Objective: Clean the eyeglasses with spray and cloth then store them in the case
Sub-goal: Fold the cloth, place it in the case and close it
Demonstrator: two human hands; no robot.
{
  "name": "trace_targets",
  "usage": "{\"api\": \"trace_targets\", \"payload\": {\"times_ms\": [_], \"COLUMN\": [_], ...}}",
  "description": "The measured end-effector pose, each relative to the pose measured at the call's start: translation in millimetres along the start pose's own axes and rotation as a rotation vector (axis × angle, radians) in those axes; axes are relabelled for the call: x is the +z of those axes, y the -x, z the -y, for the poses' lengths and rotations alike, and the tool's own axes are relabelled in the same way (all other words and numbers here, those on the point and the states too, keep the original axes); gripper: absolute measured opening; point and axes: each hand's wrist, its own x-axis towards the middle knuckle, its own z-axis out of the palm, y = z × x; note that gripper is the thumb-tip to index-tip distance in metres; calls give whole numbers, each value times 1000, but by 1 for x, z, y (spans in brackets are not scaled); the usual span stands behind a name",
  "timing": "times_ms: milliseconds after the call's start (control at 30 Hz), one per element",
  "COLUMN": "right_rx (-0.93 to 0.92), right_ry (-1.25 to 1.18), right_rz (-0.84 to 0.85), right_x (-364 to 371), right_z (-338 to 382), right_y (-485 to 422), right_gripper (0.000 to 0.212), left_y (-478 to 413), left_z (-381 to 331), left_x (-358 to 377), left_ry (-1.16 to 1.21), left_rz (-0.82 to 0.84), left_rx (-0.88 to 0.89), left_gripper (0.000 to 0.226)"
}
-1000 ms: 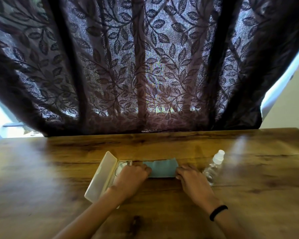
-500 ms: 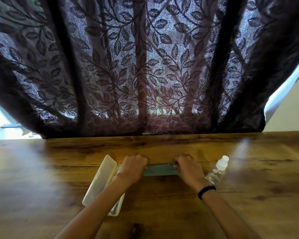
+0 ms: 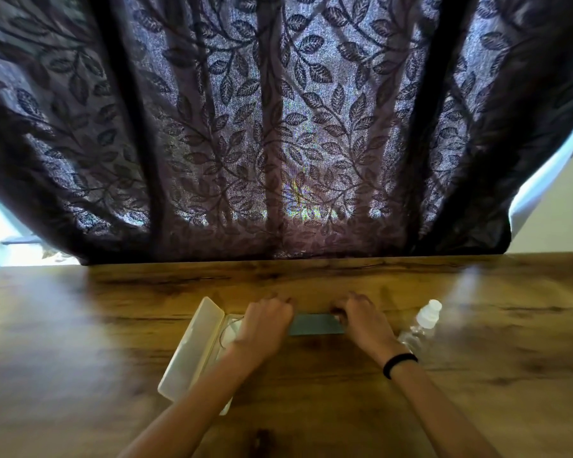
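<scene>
1. The cloth [image 3: 315,325], a blue-grey folded strip, is lying flat on the wooden table [image 3: 80,325], midway between the left and right edges and nearer the far edge than the near one.
2. The left hand [image 3: 265,325] is resting knuckles-up on the cloth's left end, its fingers curling down and gripping that end.
3. The right hand [image 3: 366,325] is covering the right end, fingers curling over the far edge, the thumb pinching the cloth from the near side. A black wristband [image 3: 399,363] is sitting on this wrist.
4. The case [image 3: 192,352] is lying open just left of the left hand, its lid turned out toward the left edge.
5. The eyeglasses [image 3: 230,328] are sitting in the case tray; only one lens rim is showing beside the hand.
6. The spray bottle [image 3: 422,323] is sitting just right of the right hand; whether it is standing or lying cannot be told.
7. A leaf-patterned curtain [image 3: 278,127] is hanging along the far edge.
</scene>
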Motion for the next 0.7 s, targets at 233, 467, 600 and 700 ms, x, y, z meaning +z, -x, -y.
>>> {"api": "trace_targets", "payload": {"times_ms": [233, 467, 600, 700], "right_rx": [12, 97, 177, 210], "right_ry": [40, -162, -507, -620], "right_rz": [9, 73, 106, 85], "right_x": [-1, -4, -9, -9], "right_z": [5, 3, 9, 18], "right_y": [3, -3, -5, -6], "right_gripper": [16, 7, 14, 10], "left_y": [15, 22, 27, 29], "left_z": [-24, -24, -20, -14], "left_x": [12, 16, 17, 13], "left_ry": [51, 56, 118, 194], "left_rz": [123, 147, 118, 38], "left_rx": [64, 58, 57, -15], "left_gripper": [38, 47, 45, 38]}}
